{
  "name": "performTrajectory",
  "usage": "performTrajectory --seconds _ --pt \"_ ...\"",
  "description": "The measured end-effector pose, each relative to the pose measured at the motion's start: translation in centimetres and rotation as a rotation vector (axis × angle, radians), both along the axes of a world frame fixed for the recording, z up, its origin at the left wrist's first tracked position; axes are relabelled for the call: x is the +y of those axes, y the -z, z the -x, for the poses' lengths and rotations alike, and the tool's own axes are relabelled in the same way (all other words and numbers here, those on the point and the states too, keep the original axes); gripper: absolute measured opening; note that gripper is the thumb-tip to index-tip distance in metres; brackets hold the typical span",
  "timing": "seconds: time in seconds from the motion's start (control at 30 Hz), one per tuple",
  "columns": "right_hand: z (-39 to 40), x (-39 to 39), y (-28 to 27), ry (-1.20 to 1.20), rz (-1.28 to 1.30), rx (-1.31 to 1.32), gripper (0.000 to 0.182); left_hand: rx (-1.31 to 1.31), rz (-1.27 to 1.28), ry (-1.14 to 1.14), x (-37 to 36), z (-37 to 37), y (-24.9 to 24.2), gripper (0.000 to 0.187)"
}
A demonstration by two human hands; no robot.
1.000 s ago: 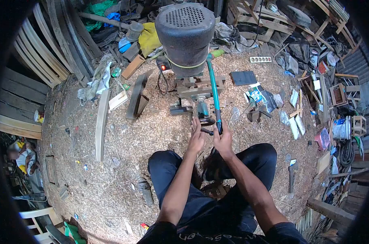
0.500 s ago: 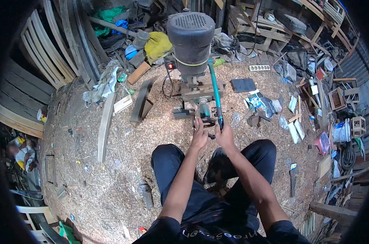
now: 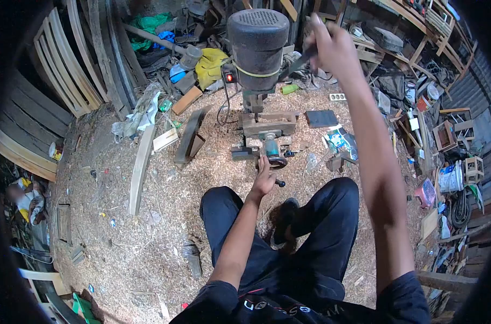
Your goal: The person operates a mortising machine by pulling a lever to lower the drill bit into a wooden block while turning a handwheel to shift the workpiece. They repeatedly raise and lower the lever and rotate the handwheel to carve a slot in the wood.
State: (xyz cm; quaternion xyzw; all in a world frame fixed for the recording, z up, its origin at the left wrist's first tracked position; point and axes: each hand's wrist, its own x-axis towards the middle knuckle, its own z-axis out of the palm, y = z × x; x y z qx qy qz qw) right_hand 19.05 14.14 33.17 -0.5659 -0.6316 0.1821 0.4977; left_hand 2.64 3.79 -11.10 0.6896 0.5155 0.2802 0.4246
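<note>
A mortising machine with a dark ribbed motor housing [image 3: 258, 46] stands at the upper centre. Below its bit, a wooden piece [image 3: 269, 124] with a slot in it is clamped across the table. My left hand [image 3: 264, 181] rests at the left side of the black handwheel [image 3: 278, 162], its fingers stretched along the rim. High at the right of the motor, my right hand [image 3: 329, 46] is wrapped round the end of the machine's lever [image 3: 298, 68], which is raised.
Wood shavings cover the floor [image 3: 169, 232]. Left of the machine lie a long plank [image 3: 141, 170] and a dark timber piece [image 3: 190, 137]. A dark block [image 3: 321, 118] lies to its right. Curved slats [image 3: 67, 59] lean at the upper left.
My right hand has risen from beside the handwheel to high at the right, and the lever has swung up with it. The motor head sits higher. My left hand stays at the handwheel.
</note>
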Motion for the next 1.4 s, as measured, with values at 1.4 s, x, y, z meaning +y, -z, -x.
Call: performTrajectory --seconds 1.4 --pt "0.2 28.1 -2.4 0.217 -0.408 -0.23 0.027 -0.766 -0.532 0.084 31.0 7.8 -42.9 0.038"
